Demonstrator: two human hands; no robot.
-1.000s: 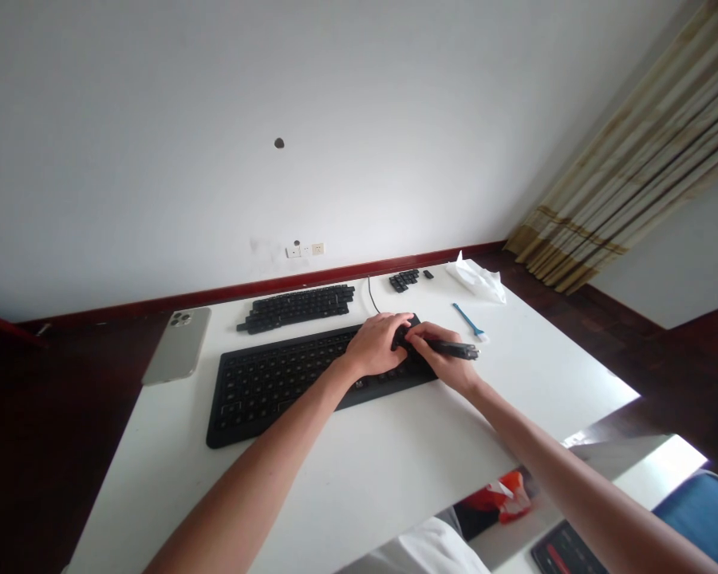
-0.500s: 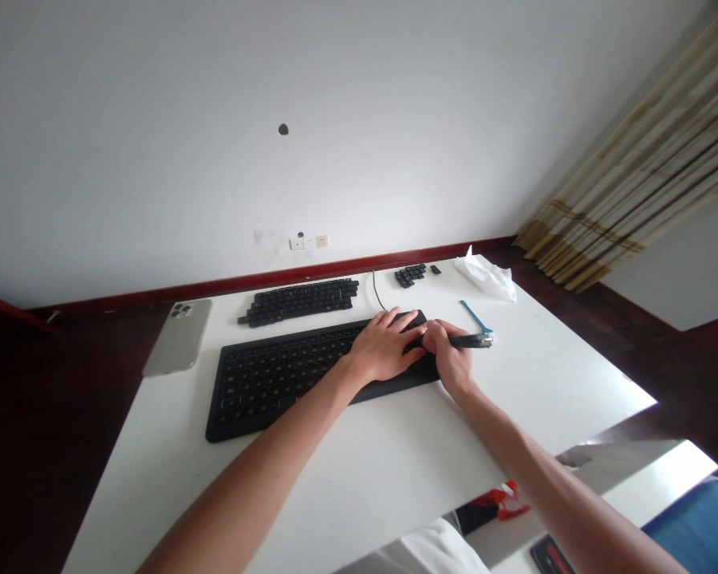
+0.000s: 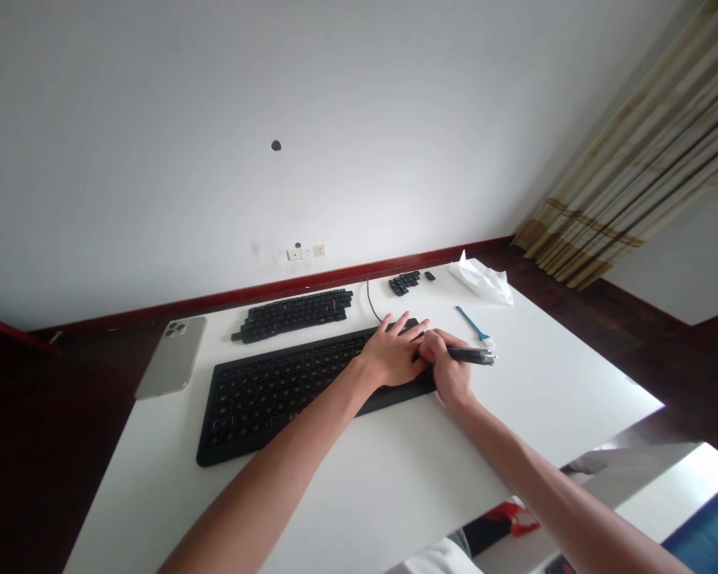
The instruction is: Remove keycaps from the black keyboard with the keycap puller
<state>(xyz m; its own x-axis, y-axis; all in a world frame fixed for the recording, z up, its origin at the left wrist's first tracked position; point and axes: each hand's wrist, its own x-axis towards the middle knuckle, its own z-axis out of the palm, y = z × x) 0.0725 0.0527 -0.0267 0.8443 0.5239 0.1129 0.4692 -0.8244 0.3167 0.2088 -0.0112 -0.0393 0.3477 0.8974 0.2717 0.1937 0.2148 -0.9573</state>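
Head view: the person's left hand lies spread and open on the right end of a long black plastic keyboard, set on a glossy white tabletop. Close against it, the right hand is closed round a slim black tool with a silvery end pointing right. Loose black keycaps sit in rows behind the keyboard; a thin blue pale-tipped brush lies beyond the right hand.
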